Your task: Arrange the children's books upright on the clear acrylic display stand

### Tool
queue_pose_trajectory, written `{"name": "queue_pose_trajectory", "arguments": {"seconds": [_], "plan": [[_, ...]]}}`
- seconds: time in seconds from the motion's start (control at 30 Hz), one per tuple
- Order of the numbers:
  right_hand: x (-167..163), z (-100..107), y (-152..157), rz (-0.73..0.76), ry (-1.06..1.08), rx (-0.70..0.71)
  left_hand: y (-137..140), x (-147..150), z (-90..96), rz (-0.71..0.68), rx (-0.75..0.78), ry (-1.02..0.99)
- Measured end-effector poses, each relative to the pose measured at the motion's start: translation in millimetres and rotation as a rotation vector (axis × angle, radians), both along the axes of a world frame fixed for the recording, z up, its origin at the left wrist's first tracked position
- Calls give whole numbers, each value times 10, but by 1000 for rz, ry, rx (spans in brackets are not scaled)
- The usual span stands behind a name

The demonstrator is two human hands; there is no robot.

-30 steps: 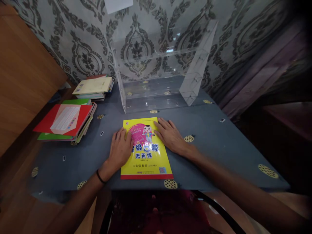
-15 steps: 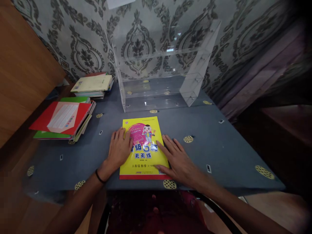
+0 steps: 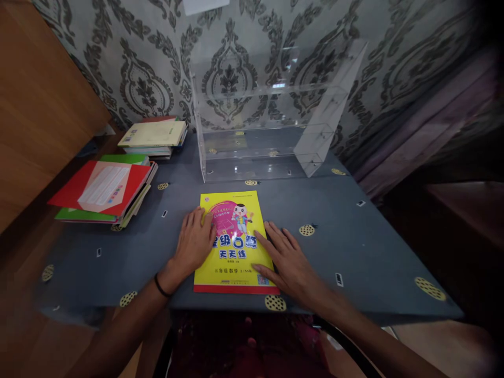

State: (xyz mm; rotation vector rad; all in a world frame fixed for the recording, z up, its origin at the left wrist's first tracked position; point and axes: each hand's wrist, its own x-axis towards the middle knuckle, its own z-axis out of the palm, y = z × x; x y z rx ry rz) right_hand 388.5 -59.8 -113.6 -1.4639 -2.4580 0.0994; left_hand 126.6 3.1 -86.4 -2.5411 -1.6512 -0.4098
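A: Grey wallpaper with dark scrolling medallions (image 3: 145, 89) fills the upper frame, and a blue-grey tablecloth printed with yellow pineapples (image 3: 366, 247) spreads below it. What lies in the middle?

B: A yellow paperback workbook with a red bottom strip (image 3: 236, 244), flat, cover up, at lower centre. Its long axis runs up and down the frame, top edge facing the transparent plastic rack with stepped shelves (image 3: 271, 127) at upper centre.

A: Which hand is nearer?

B: Neither; both reach over its sides. The bare left hand (image 3: 194, 241), a thin black band (image 3: 160, 286) at its wrist, laps the upper part of the left edge. The bare right hand (image 3: 293, 265) sits lower, over the right edge.

A: Are they gripping?

B: I see no pinch. The left lies palm down, fingers loosely side by side, thumb over the cover. The right is spread, thumb and forefinger over the cover. How hard they press, I can't tell.

A: Edges and room?

B: The red strip is near the tablecloth's front edge. A strip of cloth separates workbook and rack. A red-topped stack of books (image 3: 104, 189) bounds the left, a cream-topped stack (image 3: 153, 137) the upper left; the right offers the wider stretch.
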Motion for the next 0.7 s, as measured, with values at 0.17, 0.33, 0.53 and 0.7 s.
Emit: {"name": "queue_pose_trajectory", "arguments": {"seconds": [0.17, 0.33, 0.53, 0.7], "plan": [[-50, 22, 96, -32, -10, -7, 4, -6, -11, -4, -3, -3], [-70, 36, 141, -26, 42, -27, 2, 2, -21, 8, -7, -1], [18, 60, 116, -28, 272, -106, 6, 14, -26, 4, -38, -23], [35, 178, 117, -7, 525, -253, 12, 15, -25, 9, -46, -8]]}}
